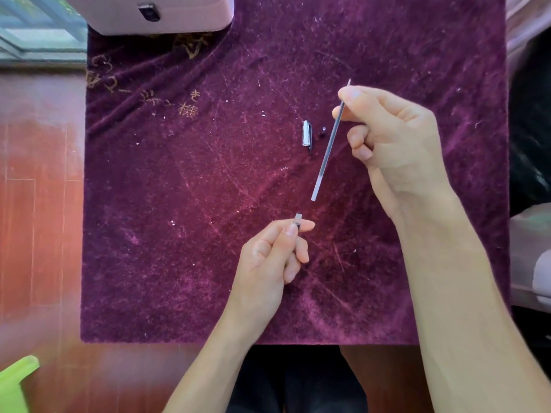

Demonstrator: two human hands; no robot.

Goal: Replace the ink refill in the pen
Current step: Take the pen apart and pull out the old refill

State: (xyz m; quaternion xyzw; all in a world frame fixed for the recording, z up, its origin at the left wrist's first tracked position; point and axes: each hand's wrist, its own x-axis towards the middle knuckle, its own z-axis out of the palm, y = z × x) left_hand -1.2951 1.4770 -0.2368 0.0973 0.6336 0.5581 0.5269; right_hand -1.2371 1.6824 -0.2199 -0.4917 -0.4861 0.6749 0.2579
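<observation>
My right hand (390, 135) pinches a thin grey ink refill (326, 158) near its pointed tip, which points up and away. The refill's long end slants down to the left, in the air above the cloth. My left hand (272, 251) holds the pen barrel (297, 219) end-on between thumb and fingers. Only the barrel's short open end shows, a small gap below the refill's lower end. A silver pen cap with a dark clip (307, 136) lies on the cloth, with a tiny black pen part (322, 132) next to it.
A purple velvet cloth (185, 204) covers the table. A pale pink box (149, 13) sits at the far left edge. Reddish wooden floor (38, 204) lies to the left, a green object (15, 383) at the lower left corner.
</observation>
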